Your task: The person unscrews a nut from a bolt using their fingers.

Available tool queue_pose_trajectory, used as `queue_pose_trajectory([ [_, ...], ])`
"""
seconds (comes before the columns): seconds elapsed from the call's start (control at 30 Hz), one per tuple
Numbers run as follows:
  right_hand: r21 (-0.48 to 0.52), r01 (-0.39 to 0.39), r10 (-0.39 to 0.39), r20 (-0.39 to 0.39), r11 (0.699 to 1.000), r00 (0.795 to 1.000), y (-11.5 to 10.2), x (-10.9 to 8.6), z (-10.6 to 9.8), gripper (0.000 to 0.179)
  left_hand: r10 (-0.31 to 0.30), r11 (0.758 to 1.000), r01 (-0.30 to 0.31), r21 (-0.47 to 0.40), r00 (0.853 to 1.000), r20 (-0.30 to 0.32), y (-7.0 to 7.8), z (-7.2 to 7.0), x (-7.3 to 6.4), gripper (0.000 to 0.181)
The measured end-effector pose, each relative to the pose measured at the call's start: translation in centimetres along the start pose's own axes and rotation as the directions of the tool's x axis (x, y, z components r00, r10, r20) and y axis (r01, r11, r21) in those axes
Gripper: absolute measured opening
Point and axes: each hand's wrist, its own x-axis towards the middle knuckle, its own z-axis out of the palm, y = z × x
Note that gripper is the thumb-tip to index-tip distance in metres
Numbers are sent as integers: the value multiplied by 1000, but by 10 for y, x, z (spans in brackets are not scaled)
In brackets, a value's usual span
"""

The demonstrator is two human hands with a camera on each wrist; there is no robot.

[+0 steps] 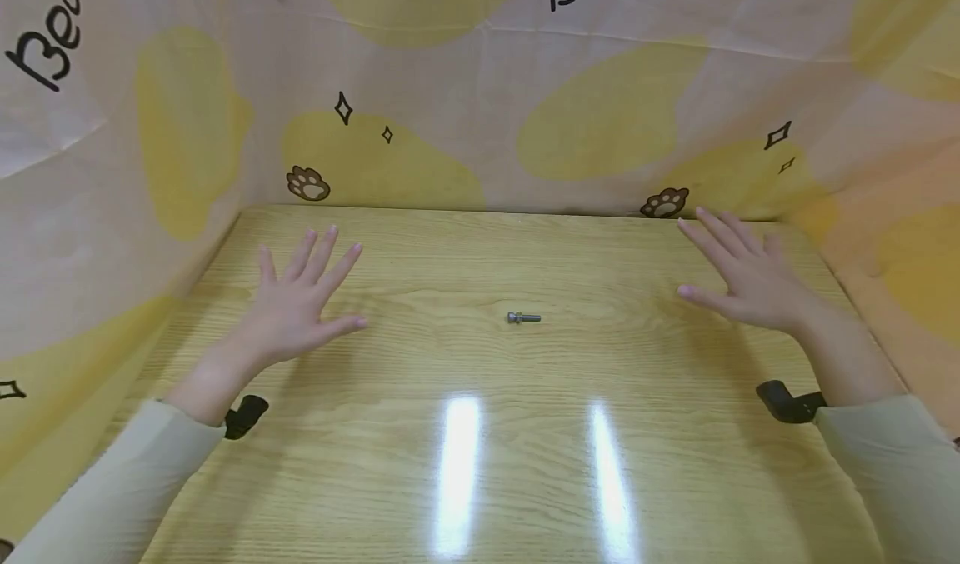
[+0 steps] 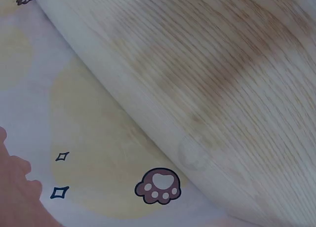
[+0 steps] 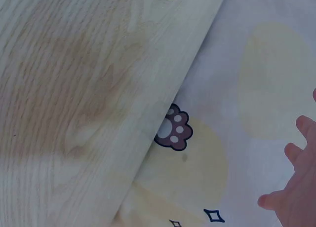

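Note:
A small metal bolt (image 1: 530, 318) lies on its side on the wooden table, with its head toward the left. A ring-like piece, perhaps a nut or washer, sits around it near the head; it is too small to tell which. Left of the bolt, my left hand (image 1: 296, 306) is spread wide with nothing in it, and part of that hand (image 2: 19, 202) shows in the left wrist view. To the right, my right hand (image 1: 757, 281) is also spread and holds nothing; its fingers (image 3: 292, 152) appear in the right wrist view. Both hands are apart from the bolt.
The light wooden table (image 1: 420, 272) has two bright light reflections near its front. Printed cloth (image 1: 495, 106) with yellow patches and paw prints hangs behind the table and along both sides. Black wrist mounts (image 1: 246, 416) show by the sleeves.

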Motion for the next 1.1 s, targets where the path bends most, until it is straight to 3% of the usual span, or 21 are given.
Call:
queue_pose_trajectory([
  [0.23, 22, 89, -84, -170, 996, 982, -4, 12, 2, 75, -11, 971, -2, -238, 998, -54, 6, 1, 7, 90],
  [0.33, 20, 127, -118, -252, 992, 961, -9, 16, 3, 67, -16, 946, -14, -325, 996, -90, 8, 1, 11, 88],
  [0.5, 10, 194, -179, -339, 981, 923, -17, 24, 5, 54, -30, 922, -23, -385, 991, -130, 13, 0, 18, 77],
  [0.63, 23, 207, -186, -351, 978, 918, -22, 29, 10, 50, -3, 905, -67, -420, 987, -162, 17, 0, 25, 67],
  [0.9, 96, 204, -163, -326, 974, 931, -32, 41, 18, 46, 16, 878, -116, -465, 977, -214, 29, 2, 34, 41],
  [1.1, 123, 282, -231, -319, 951, 919, -40, 52, 30, 40, 54, 863, -143, -485, 980, -194, 40, 12, 46, 39],
])
